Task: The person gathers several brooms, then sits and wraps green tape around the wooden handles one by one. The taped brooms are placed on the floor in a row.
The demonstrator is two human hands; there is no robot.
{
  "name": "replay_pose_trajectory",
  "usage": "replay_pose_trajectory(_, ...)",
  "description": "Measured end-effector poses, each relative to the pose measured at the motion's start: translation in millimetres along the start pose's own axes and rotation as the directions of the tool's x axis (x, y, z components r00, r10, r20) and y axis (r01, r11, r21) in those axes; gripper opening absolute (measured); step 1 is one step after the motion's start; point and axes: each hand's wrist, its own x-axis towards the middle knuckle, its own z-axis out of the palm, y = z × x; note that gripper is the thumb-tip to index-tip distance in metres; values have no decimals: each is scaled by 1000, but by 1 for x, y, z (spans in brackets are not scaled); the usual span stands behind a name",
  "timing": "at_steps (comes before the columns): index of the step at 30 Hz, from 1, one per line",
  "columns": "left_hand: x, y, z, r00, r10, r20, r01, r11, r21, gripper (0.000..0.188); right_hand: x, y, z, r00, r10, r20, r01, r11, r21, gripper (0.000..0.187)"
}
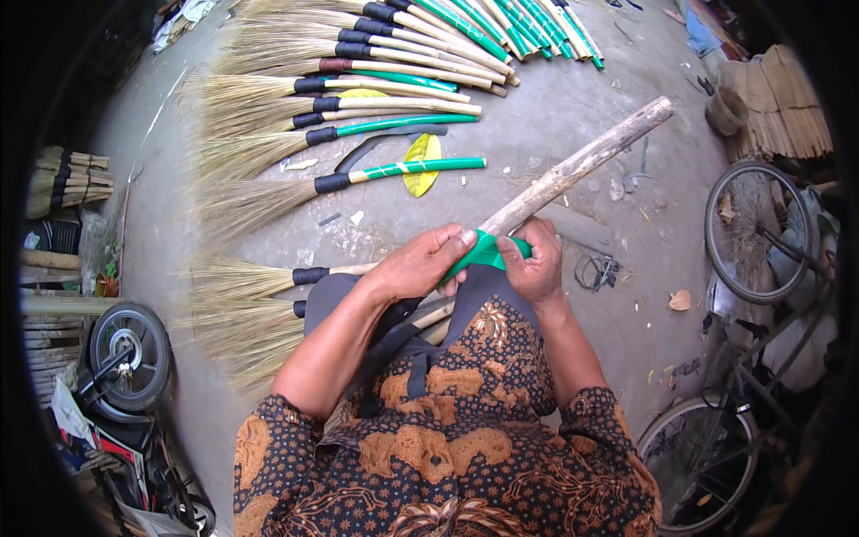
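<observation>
A piece of green plastic (483,251), like a strip or sleeve, lies against the near end of a thick, bare wooden stick (582,164). The stick slants away from my lap to the upper right. My left hand (422,261) pinches the plastic's left side, its thumb on top. On the other side my right hand (536,262) grips the plastic, thumb pressed on it and fingers curled beside the stick. The stick's lower end is hidden behind the plastic and hands. To the left of my knees lie two grass brooms, a nearer one (246,333) and a farther one (246,277).
Several finished brooms (385,125), some with green-covered handles, fan out on the concrete floor ahead. A yellow leaf (420,166) lies under one handle. A bicycle (761,233) stands at right, near a woven basket (726,111). A motorbike wheel (131,356) is at left.
</observation>
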Motion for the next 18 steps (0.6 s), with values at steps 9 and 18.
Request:
replay_pose_trajectory(9,2,-7,12,942,204,-268,-160,971,175,47,2,1,-6,999,33,3,-33,999,14,30)
replay_pose_trajectory(18,12,-21,25,832,412,-371,-174,830,531,52,-8,11,-8,995,77,64,-78,997,7,32)
